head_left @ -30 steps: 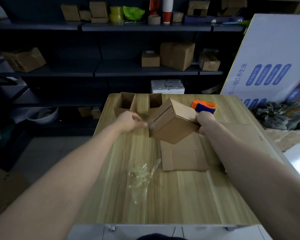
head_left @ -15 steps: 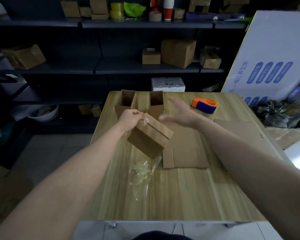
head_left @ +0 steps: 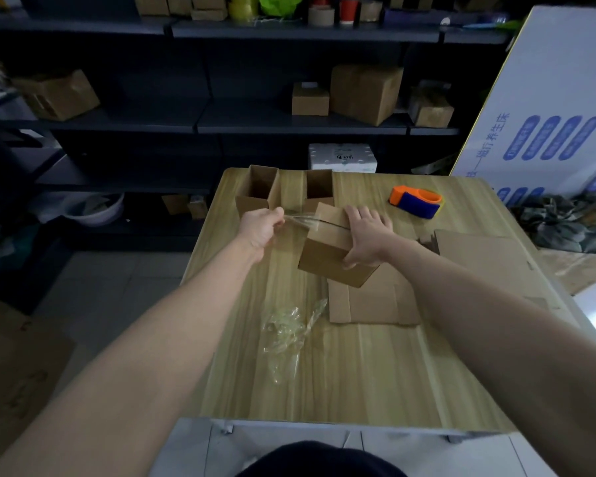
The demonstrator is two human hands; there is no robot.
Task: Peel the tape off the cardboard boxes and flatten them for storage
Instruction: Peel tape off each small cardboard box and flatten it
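At a wooden table (head_left: 358, 373): L hand (head_left: 260, 228) pinches clear tape strip (head_left: 300, 220) stretched off a small cardboard box (head_left: 327, 253); R hand (head_left: 367, 235) grips box top, over flattened cardboard (head_left: 372, 301). Crumpled tape (head_left: 286, 330) nr front; tape dispenser (head_left: 417, 201) beyond.

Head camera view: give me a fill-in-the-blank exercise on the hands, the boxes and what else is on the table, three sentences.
1. The left hand pinches a clear strip of ____ stretched from the closed box, which the right hand grips.
2. The tape dispenser on the table is orange and ____.
3. At the table's far edge stand ____ open boxes.

Missing words: tape; blue; two.
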